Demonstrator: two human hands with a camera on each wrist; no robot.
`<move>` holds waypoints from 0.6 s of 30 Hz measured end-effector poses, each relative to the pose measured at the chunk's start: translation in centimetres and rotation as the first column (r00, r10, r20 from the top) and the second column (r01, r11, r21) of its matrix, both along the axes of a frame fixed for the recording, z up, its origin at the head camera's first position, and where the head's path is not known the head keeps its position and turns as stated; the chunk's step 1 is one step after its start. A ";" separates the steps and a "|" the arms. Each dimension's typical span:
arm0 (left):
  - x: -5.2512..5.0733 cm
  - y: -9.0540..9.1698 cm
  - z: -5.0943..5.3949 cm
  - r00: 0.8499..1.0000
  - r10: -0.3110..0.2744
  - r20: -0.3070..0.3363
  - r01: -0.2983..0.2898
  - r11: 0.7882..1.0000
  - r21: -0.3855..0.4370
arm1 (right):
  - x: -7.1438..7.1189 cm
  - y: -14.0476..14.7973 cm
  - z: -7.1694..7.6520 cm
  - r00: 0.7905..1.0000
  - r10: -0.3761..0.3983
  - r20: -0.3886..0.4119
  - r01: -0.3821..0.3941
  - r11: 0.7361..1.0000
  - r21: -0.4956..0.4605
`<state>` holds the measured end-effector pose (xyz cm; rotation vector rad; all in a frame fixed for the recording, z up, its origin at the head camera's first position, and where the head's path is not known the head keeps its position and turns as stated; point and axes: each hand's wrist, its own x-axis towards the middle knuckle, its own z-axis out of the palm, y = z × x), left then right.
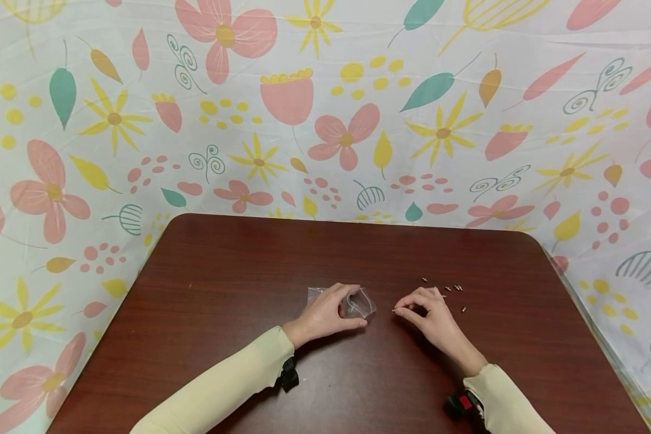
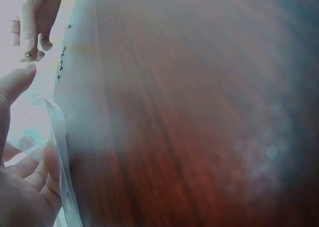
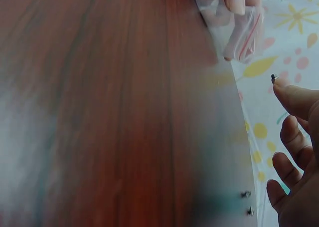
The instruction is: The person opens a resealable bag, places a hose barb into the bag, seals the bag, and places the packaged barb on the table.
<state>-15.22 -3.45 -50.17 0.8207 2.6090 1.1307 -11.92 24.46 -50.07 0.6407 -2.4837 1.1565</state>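
Observation:
My left hand (image 1: pixel 325 313) holds a clear zip-lock bag (image 1: pixel 361 305) near the middle of the table. In the left wrist view the fingers and thumb stand apart around the bag's clear plastic. The bag's mouth faces right, with a red line along its edge in the right wrist view. Just to the right, my right hand (image 1: pixel 434 316) pinches a tiny metal screw-like piece (image 3: pixel 274 79) between thumb and index finger. A gap separates it from the bag. Behind and right of that hand lie several similar metal pieces (image 1: pixel 458 287); their exact kind is too small to tell.
The dark red-brown wooden table (image 1: pixel 239 253) has rounded far corners. Behind it and at its sides hangs a white cloth (image 1: pixel 325 54) printed with flowers and leaves. One loose metal piece (image 1: pixel 464 309) lies close to the right hand, another (image 1: pixel 424 279) farther back.

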 end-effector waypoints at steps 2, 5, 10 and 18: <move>0.0 0.0 0.0 1.000 0.001 -0.003 -0.001 1.000 -0.003 | -0.1 -0.5 0.1 1.000 -0.004 0.010 0.004 1.000 0.001; 0.0 0.0 0.0 1.000 0.003 -0.008 -0.003 1.000 -0.008 | -0.4 -1.2 0.2 1.000 -0.004 0.021 0.004 1.000 0.005; 0.0 0.0 -0.1 1.000 0.003 -0.020 -0.004 1.000 -0.013 | -0.7 -2.2 0.2 1.000 0.006 0.018 -0.006 1.000 0.006; 0.0 0.0 -0.4 0.999 0.009 -0.041 -0.010 1.000 -0.009 | -1.3 -3.4 -0.3 1.000 -0.011 -0.004 0.012 1.000 0.019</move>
